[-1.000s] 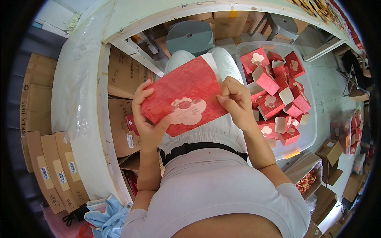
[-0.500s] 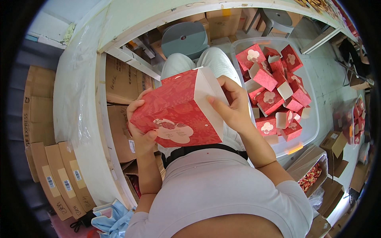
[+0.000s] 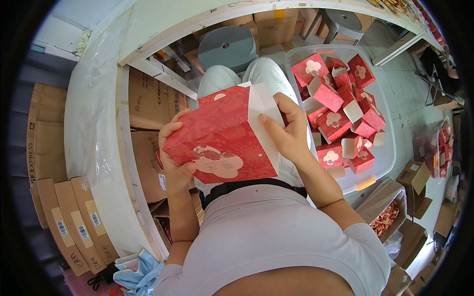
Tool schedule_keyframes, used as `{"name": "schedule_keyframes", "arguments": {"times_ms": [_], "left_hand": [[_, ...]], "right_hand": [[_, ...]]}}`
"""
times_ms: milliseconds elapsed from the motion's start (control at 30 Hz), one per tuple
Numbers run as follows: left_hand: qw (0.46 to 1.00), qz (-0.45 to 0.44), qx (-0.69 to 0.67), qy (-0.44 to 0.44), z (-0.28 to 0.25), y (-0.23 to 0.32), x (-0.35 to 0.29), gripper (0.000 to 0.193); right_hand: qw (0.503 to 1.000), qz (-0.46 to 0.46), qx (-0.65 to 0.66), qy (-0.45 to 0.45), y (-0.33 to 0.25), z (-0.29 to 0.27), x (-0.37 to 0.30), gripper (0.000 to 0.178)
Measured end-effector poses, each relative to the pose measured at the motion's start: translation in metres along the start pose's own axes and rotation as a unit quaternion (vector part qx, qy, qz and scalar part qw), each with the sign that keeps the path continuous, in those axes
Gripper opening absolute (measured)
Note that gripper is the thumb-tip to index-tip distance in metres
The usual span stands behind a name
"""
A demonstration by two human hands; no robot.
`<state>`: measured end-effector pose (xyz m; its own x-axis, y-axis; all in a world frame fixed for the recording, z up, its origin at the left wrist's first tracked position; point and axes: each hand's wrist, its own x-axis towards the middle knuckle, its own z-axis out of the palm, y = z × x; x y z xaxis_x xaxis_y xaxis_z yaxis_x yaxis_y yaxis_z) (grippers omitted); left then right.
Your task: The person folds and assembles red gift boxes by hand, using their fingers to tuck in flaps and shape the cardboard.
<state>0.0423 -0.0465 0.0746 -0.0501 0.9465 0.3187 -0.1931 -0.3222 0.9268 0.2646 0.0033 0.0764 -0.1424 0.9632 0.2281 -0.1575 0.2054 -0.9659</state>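
Observation:
Over my lap I hold a red patterned cardboard gift box (image 3: 217, 126) with a pale flower-shaped patch on its near side. My left hand (image 3: 175, 155) wraps the box's left end, thumb on the near face and fingers over the far edge. At the right end, my right hand (image 3: 290, 130) pinches a white flap (image 3: 261, 106), thumb on its face and fingers behind it. The inside of the box is hidden.
To the right stands a clear plastic tub (image 3: 390, 148) piled with smaller red boxes (image 3: 335, 123). A grey stool (image 3: 227, 47) is ahead, and a white-framed table (image 3: 94, 133) runs along the left. An open carton of small wrapped pieces (image 3: 385, 217) sits at lower right.
The box has turned slightly, and its right edge has shifted a little to the right, so the white flap looks narrower. Both hands keep their hold.

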Motion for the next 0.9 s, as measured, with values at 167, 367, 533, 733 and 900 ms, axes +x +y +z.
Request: {"name": "schedule_keyframes", "arguments": {"times_ms": [167, 367, 533, 733, 900], "left_hand": [[0.999, -0.023, -0.022, 0.029, 0.007, 0.005, 0.002, 0.081], [0.998, -0.027, -0.031, 0.055, 0.008, 0.004, 0.004, 0.081], [0.998, -0.023, -0.021, 0.056, 0.006, 0.001, 0.004, 0.081], [0.999, -0.026, -0.026, 0.032, 0.005, 0.001, 0.003, 0.082], [0.998, -0.033, -0.03, 0.043, 0.009, 0.002, 0.004, 0.082]], "right_hand": [[0.988, -0.087, -0.118, -0.039, 0.005, -0.007, 0.003, 0.01], [0.998, -0.023, 0.055, -0.01, 0.006, -0.009, 0.004, 0.008], [0.996, -0.027, 0.084, 0.014, -0.002, -0.008, 0.004, 0.01], [0.996, -0.05, 0.068, 0.03, 0.003, -0.008, 0.002, 0.011], [0.993, -0.087, 0.067, 0.038, 0.005, -0.008, 0.003, 0.011]]}}
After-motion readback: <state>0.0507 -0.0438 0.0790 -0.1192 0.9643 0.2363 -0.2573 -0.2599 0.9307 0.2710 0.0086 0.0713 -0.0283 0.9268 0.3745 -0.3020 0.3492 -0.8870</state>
